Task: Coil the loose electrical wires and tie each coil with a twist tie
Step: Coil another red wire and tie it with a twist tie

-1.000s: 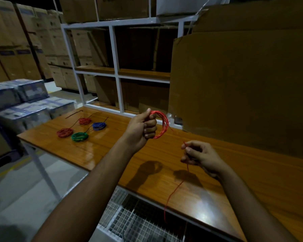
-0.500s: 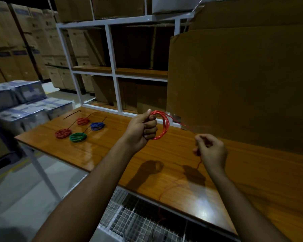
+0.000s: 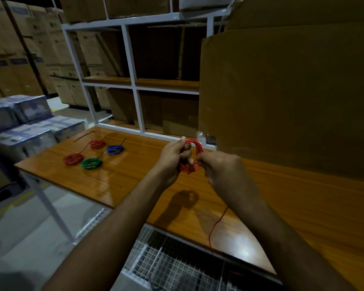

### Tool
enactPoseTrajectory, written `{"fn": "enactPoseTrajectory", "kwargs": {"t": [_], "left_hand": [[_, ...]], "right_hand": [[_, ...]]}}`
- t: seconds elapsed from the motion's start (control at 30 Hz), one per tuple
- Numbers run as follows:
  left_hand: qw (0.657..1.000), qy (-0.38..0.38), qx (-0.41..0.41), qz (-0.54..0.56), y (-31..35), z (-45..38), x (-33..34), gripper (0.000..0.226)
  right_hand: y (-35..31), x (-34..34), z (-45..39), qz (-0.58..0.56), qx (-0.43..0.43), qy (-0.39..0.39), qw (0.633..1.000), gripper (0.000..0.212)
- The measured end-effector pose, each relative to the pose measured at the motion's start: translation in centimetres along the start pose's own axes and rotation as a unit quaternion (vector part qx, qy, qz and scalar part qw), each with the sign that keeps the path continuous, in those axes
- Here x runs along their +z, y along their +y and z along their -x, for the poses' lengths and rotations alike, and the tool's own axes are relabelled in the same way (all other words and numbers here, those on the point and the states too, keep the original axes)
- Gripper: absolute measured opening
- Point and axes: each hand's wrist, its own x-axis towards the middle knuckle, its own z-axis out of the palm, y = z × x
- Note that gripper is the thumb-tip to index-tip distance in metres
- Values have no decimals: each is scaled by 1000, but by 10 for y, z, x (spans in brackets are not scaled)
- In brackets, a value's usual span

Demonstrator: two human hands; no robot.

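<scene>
Both hands grip the red coil [image 3: 194, 156] now: R hand [image 3: 219, 166] came back w/ another loop, tail [image 3: 216, 225] at 6 o'clock left.

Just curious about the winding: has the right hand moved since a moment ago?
Yes. The right hand has swung left, away from the cardboard sheet, to the red coil in the left hand.

Bright red wire coil [image 3: 194, 153] up front. On the glossy orange-brown wood table [image 3: 135, 183]: two red coils [image 3: 73, 159], one blue [image 3: 115, 149], one green w/ yellow flecks [image 3: 91, 163]. White shelf frame [image 3: 130, 80], tan cardboard sheet [image 3: 286, 97] behind.
</scene>
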Motion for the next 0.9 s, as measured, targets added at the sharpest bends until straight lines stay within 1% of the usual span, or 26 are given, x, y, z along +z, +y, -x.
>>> {"fn": "enactPoseTrajectory", "kwargs": {"t": [0.03,0.07,0.23,0.3,0.37,0.4,0.43,0.47,0.5,0.53,0.6,0.63,0.7,0.73,0.8,0.9], "left_hand": [[1000,-1,-4,0,-2,0,1,35],[1000,0,-10,0,-4,1,2,34],[999,1,-45,-4,-6,7,12,34],[998,-11,-50,24,-5,9,14,35],[997,-15,-55,62,-4,9,12,36],[995,-14,-58,76,-4,9,10,37],[994,-14,-63,86,-4,10,9,37],[994,-16,-67,90,-4,11,8,37],[993,-21,-70,90,-4,13,7,37],[993,-27,-71,87,-4,15,9,36],[993,-41,-72,85,-4,16,13,36],[992,-49,-74,86,-3,17,15,36],[990,-70,-82,95,-1,18,18,37],[988,-80,-85,100,1,18,18,38],[986,-95,-91,104,3,18,16,41],[985,-107,-93,97,9,19,11,41]], "right_hand": [[3,0,-1,-1,-12,51,999,10],[6,1,-2,0,-12,73,997,8],[16,12,-11,29,52,91,994,25],[19,14,-11,5,76,66,995,20],[22,11,-13,-56,91,8,994,4],[25,7,-14,-80,95,-34,992,8],[28,2,-14,-97,92,-76,988,16],[32,-3,-15,-106,86,-101,986,22],[34,-8,-16,-109,79,-99,986,24],[36,-11,-18,-113,77,-80,987,22],[37,-14,-25,-98,83,-19,992,12],[37,-15,-30,-69,85,10,994,11],[39,-15,-39,-9,100,43,994,25],[42,-16,-44,22,116,37,992,34],[49,-15,-49,60,162,-14,985,50],[63,-2,-47,38,206,-95,973,61]]}}
